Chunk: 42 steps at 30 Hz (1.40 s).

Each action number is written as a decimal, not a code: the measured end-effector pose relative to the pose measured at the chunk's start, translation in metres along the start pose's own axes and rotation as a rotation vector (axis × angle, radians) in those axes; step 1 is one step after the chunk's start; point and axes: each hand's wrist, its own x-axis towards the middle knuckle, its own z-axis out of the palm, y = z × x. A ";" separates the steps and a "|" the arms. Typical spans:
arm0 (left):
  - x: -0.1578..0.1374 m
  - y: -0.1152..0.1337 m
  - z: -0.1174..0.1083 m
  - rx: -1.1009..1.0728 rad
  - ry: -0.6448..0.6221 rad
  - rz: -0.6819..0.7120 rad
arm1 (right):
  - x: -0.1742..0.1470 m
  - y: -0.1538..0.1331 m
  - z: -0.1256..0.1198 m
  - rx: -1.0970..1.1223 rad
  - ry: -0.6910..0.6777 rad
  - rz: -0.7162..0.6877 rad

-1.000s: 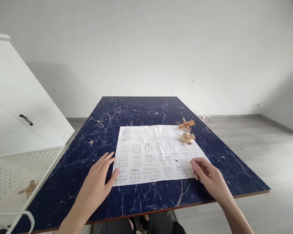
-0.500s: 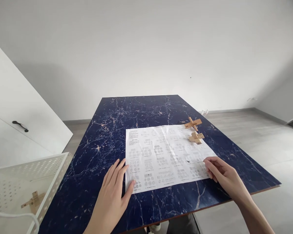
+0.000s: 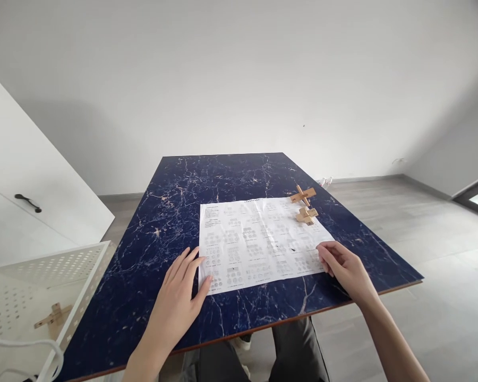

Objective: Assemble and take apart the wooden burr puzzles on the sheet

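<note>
Your dark-blue, white-veined worktop (image 3: 219,178), a pale wall (image 3: 223,79) facing you beyond its far edge, a white cabinet (image 3: 32,159) with a black handle (image 3: 28,203) off its left edge, grey floor (image 3: 382,212) past its right edge, catching soft light

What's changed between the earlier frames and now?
Nothing visibly moved, was taken up or let go; only the camera view swung right. Unchanged: left hand on the left edge of the sheet, right hand at its near right corner, wooden cross and blockier wooden piece by its far right corner.
</note>
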 end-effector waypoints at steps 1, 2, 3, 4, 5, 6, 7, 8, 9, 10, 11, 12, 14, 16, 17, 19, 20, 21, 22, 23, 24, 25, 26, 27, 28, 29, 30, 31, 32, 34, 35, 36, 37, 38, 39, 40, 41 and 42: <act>0.000 0.000 -0.001 -0.005 0.004 -0.007 | 0.000 0.000 0.000 0.003 -0.007 -0.007; 0.001 0.001 -0.001 -0.010 0.008 -0.014 | 0.000 0.000 -0.001 0.007 -0.015 -0.014; 0.001 0.002 -0.002 -0.015 0.007 -0.022 | 0.000 0.000 -0.001 0.008 -0.024 -0.021; 0.002 0.002 -0.002 -0.019 0.001 -0.031 | -0.001 -0.001 -0.002 0.008 -0.031 -0.029; 0.003 0.003 -0.003 -0.021 -0.008 -0.040 | -0.001 -0.002 -0.002 0.008 -0.036 -0.036; 0.004 0.004 -0.004 -0.022 -0.019 -0.055 | -0.001 -0.003 -0.002 0.006 -0.040 -0.042; 0.005 0.005 -0.004 -0.022 -0.026 -0.071 | -0.001 -0.004 -0.003 0.002 -0.045 -0.045; 0.006 0.006 -0.005 -0.021 -0.032 -0.085 | -0.001 -0.006 -0.003 0.000 -0.052 -0.047; 0.006 0.007 -0.006 -0.021 -0.036 -0.101 | -0.001 -0.007 -0.004 0.000 -0.059 -0.050; 0.007 0.007 -0.007 -0.019 -0.042 -0.114 | -0.001 -0.009 -0.004 0.002 -0.068 -0.053; 0.008 0.008 -0.008 -0.015 -0.046 -0.125 | -0.001 -0.009 -0.005 0.007 -0.081 -0.058; 0.008 0.009 -0.008 -0.010 -0.052 -0.138 | -0.001 -0.010 -0.005 0.011 -0.093 -0.065; 0.008 0.010 -0.010 0.003 -0.077 -0.170 | 0.000 -0.010 -0.007 0.011 -0.117 -0.076; 0.009 0.011 -0.011 0.008 -0.102 -0.210 | 0.000 -0.010 -0.007 -0.006 -0.132 -0.085; 0.009 0.012 -0.012 0.009 -0.105 -0.227 | -0.001 -0.010 -0.008 -0.016 -0.138 -0.088; 0.010 0.012 -0.011 0.009 -0.094 -0.245 | -0.001 -0.011 -0.008 -0.033 -0.152 -0.095; 0.011 0.012 -0.011 0.010 -0.085 -0.248 | -0.001 -0.011 -0.008 -0.041 -0.160 -0.098; 0.011 0.011 -0.010 0.012 -0.079 -0.251 | -0.001 -0.012 -0.008 -0.049 -0.169 -0.102; 0.011 0.010 -0.010 0.015 -0.074 -0.254 | -0.001 -0.012 -0.008 -0.057 -0.175 -0.105; 0.012 0.009 -0.009 0.018 -0.069 -0.256 | -0.001 -0.012 -0.008 -0.064 -0.181 -0.109; 0.012 0.008 -0.008 0.022 -0.067 -0.256 | -0.001 -0.012 -0.009 -0.069 -0.185 -0.113; 0.012 0.007 -0.008 0.026 -0.065 -0.257 | -0.001 -0.012 -0.009 -0.071 -0.184 -0.116; 0.012 0.007 -0.008 0.029 -0.061 -0.257 | 0.000 -0.012 -0.009 -0.072 -0.182 -0.118; 0.013 0.006 -0.007 0.033 -0.058 -0.255 | 0.000 -0.011 -0.009 -0.072 -0.182 -0.119; 0.013 0.006 -0.008 0.036 -0.054 -0.253 | 0.000 -0.011 -0.010 -0.072 -0.186 -0.118; 0.014 0.006 -0.008 0.040 -0.050 -0.252 | 0.000 -0.011 -0.010 -0.074 -0.188 -0.117; 0.014 0.006 -0.008 0.044 -0.047 -0.252 | 0.000 -0.010 -0.009 -0.076 -0.187 -0.116; 0.014 0.007 -0.008 0.047 -0.045 -0.250 | -0.001 -0.010 -0.009 -0.080 -0.185 -0.117; 0.015 0.007 -0.008 0.051 -0.044 -0.247 | -0.002 -0.010 -0.008 -0.085 -0.180 -0.118; 0.015 0.006 -0.008 0.061 -0.039 -0.242 | -0.003 -0.011 -0.007 -0.097 -0.168 -0.118; 0.015 0.005 -0.008 0.066 -0.035 -0.238 | -0.003 -0.012 -0.006 -0.097 -0.169 -0.114; 0.015 0.005 -0.008 0.070 -0.027 -0.231 | -0.002 -0.014 -0.006 -0.093 -0.172 -0.109; 0.014 0.004 -0.007 0.072 -0.019 -0.224 | 0.002 -0.016 -0.007 -0.091 -0.169 -0.103; 0.014 0.003 -0.007 0.071 -0.012 -0.213 | 0.008 -0.018 -0.010 -0.092 -0.158 -0.104; 0.013 0.002 -0.006 0.069 -0.007 -0.202 | 0.016 -0.021 -0.013 -0.108 -0.132 -0.114; 0.013 0.001 -0.006 0.066 -0.003 -0.189 | 0.029 -0.023 -0.017 -0.155 -0.078 -0.134; 0.012 0.000 -0.005 0.063 -0.001 -0.178 | 0.044 -0.025 -0.021 -0.214 -0.005 -0.172; 0.011 -0.001 -0.005 0.061 -0.005 -0.175 | 0.062 -0.027 -0.026 -0.272 0.050 -0.214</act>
